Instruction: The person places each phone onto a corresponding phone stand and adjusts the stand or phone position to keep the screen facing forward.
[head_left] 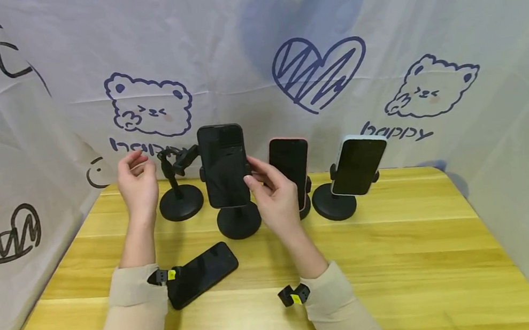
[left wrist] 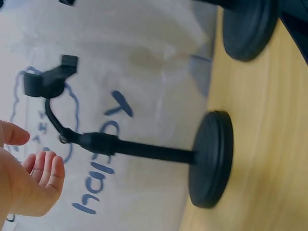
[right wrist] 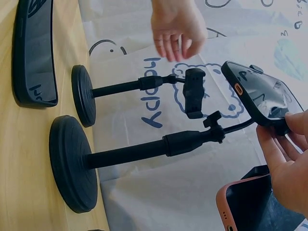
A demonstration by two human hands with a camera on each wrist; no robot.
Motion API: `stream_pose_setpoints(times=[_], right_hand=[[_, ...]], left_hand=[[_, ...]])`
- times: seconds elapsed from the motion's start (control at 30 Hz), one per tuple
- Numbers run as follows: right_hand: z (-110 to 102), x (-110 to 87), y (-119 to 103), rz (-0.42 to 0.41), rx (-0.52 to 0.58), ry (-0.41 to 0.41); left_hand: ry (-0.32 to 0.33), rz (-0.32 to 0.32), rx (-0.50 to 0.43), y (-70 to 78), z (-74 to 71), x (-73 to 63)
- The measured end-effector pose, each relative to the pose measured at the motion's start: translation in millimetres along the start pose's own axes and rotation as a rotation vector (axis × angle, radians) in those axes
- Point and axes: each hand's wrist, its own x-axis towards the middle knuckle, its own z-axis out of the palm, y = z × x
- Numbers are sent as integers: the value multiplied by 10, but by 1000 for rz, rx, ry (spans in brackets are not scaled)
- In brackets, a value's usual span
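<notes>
My right hand (head_left: 275,201) pinches the right edge of a black phone (head_left: 222,164), thumb at the front and fingers behind. That phone sits upright in the clamp of a black phone stand (head_left: 239,222); in the right wrist view its dark case (right wrist: 250,98) and the stand's post (right wrist: 130,153) show from the side. Left of it, my left hand (head_left: 138,183) is raised with loosely curled fingers and holds nothing. Beside the left hand stands a second phone stand (left wrist: 154,150), its clamp (left wrist: 50,82) without a phone.
Another black phone (head_left: 206,276) lies flat on the wooden table (head_left: 417,278), near my left sleeve. To the right, a pink-cased phone (head_left: 289,165) and a light-blue-cased phone (head_left: 360,165) are held in stands. A cloth with drawings (head_left: 229,56) hangs behind the table.
</notes>
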Motion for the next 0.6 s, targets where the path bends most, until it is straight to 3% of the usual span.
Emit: stream_pose_setpoints(times=[0.23, 0.4, 0.47, 0.6], right_hand=[[5, 22, 3, -1, 7, -6], [0, 18, -1, 12, 3, -11], [-5, 19, -6, 14, 5, -11], [-12, 17, -14, 17, 19, -13]], left_hand=[[-186, -55, 187, -170, -30, 203], [-329, -39, 309, -287, -22, 268], [-347, -22, 333, -323, -2, 280], [-322, 13, 363, -365, 29, 287]])
